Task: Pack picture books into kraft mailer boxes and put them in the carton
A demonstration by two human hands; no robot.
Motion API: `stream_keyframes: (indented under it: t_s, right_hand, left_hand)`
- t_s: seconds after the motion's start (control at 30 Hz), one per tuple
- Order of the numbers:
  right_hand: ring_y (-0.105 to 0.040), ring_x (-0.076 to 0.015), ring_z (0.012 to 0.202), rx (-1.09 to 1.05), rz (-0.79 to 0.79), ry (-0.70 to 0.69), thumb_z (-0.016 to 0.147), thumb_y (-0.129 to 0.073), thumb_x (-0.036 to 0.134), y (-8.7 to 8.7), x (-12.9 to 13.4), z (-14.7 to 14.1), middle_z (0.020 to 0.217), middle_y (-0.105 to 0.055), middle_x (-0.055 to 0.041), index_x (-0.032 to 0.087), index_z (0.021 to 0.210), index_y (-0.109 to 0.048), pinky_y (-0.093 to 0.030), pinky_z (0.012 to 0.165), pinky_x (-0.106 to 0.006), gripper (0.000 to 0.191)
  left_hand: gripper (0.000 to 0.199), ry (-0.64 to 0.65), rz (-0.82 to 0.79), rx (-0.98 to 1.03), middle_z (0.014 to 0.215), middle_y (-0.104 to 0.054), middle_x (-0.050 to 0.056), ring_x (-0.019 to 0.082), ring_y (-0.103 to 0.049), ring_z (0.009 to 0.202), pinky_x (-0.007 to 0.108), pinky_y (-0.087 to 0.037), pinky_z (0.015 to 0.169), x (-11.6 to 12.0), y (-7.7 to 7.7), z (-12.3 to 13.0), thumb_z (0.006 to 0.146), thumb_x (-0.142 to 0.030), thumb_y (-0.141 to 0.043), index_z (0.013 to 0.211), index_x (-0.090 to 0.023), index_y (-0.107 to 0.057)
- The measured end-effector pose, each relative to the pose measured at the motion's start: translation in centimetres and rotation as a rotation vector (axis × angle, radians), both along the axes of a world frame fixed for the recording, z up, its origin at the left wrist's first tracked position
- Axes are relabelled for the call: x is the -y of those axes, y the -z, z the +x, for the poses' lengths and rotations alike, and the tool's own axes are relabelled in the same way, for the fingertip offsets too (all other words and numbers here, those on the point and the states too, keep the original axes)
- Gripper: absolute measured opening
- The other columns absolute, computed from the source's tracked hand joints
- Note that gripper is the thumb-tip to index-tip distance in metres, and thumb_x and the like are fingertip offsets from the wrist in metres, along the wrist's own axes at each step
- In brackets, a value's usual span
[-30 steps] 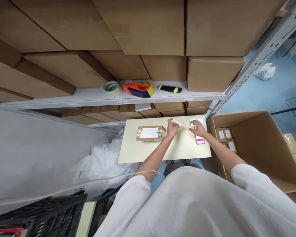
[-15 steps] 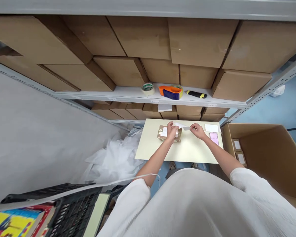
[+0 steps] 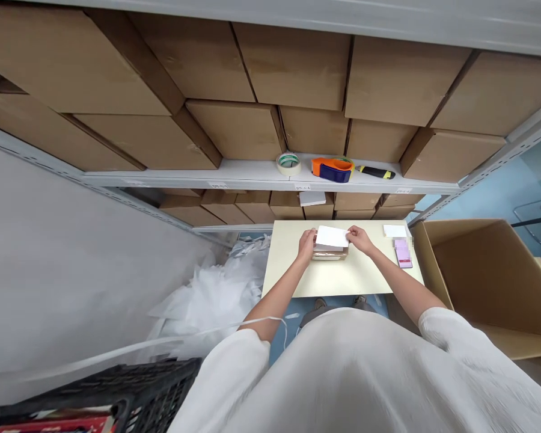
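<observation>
A blank-looking white label (image 3: 332, 236) is stretched between my two hands, just over a small cardboard box (image 3: 330, 255). My left hand (image 3: 306, 245) pinches its left edge, close by the box's left end. At the label's right side, my right hand (image 3: 359, 238) grips the corner between thumb and fingers. The label hides most of the box top; whether it touches the box I cannot tell. Under the box is a pale yellow table (image 3: 304, 285).
A phone (image 3: 403, 253) and white sheets (image 3: 394, 231) lie at the table's right. Beyond stands a large open carton (image 3: 478, 240). The shelf holds a tape roll (image 3: 288, 163), an orange tape dispenser (image 3: 332, 169) and a utility knife (image 3: 377, 172). White plastic wrapping (image 3: 220, 300) and a black crate (image 3: 157, 385) are left.
The label, earlier slanted and raised to the right of the box, is now flat over it. My right hand has come nearer the box. My left hand has moved to the box's left end.
</observation>
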State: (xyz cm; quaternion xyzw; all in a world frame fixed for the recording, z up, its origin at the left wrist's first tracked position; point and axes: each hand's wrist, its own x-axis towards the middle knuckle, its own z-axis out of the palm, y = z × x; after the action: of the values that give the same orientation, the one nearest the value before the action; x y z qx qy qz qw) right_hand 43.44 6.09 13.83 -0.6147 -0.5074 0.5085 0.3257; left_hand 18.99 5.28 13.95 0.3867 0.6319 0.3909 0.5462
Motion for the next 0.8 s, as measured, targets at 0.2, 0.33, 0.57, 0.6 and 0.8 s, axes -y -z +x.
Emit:
stream_keyframes:
  t_s: [0.2, 0.33, 0.57, 0.6, 0.8]
  right_hand:
    - [-0.049, -0.0143, 0.062, 0.062, -0.001, -0.019, 0.072, -0.065, 0.040, 0.1, 0.3, -0.8, 0.062, -0.052, 0.0094, 0.026, 0.085, -0.052, -0.042, 0.063, -0.028, 0.023]
    - [-0.057, -0.0175, 0.067, 0.186, 0.000, 0.020, 0.076, -0.063, 0.037, 0.2, 0.5, -1.8, 0.064, -0.056, 0.0099, 0.028, 0.098, -0.052, -0.046, 0.067, -0.029, 0.026]
    - [-0.067, -0.0239, 0.079, 0.395, 0.026, 0.071, 0.084, -0.057, 0.027, 0.9, 1.0, -3.2, 0.072, -0.066, 0.0055, 0.030, 0.099, -0.042, -0.047, 0.072, -0.033, 0.022]
    - [-0.067, -0.0246, 0.080, 0.411, 0.030, 0.067, 0.084, -0.057, 0.027, 1.1, 1.0, -3.3, 0.073, -0.066, 0.0050, 0.030, 0.099, -0.041, -0.046, 0.071, -0.033, 0.022]
    - [-0.066, -0.0253, 0.079, 0.502, 0.055, 0.034, 0.085, -0.055, 0.023, 2.0, 1.0, -3.6, 0.076, -0.064, 0.0032, 0.030, 0.100, -0.040, -0.044, 0.070, -0.033, 0.021]
  left_hand:
    - [0.020, 0.082, 0.055, -0.136, 0.086, -0.077, 0.002, 0.022, -0.074, 0.088, 0.033, -0.056, 0.087, -0.1, 1.1, -1.6, 0.088, -0.026, -0.075, 0.107, -0.023, -0.068]
    - [0.023, 0.200, 0.138, -0.422, 0.086, -0.077, -0.001, 0.024, -0.074, 0.094, 0.037, -0.052, 0.095, 0.1, 1.5, -2.1, 0.091, -0.020, -0.072, 0.111, -0.029, -0.066]
    - [0.024, 0.393, 0.263, -0.725, 0.090, -0.075, 0.003, 0.030, -0.073, 0.103, 0.042, -0.042, 0.107, -0.1, 2.1, -2.0, 0.097, -0.017, -0.066, 0.118, -0.028, -0.060]
    - [0.024, 0.415, 0.270, -0.751, 0.090, -0.075, 0.004, 0.030, -0.072, 0.104, 0.042, -0.041, 0.107, -0.1, 2.1, -2.0, 0.098, -0.017, -0.064, 0.118, -0.028, -0.059]
    - [0.023, 0.527, 0.266, -0.902, 0.093, -0.073, 0.007, 0.032, -0.070, 0.107, 0.044, -0.038, 0.108, -0.1, 1.8, -1.8, 0.100, -0.017, -0.055, 0.122, -0.025, -0.057]
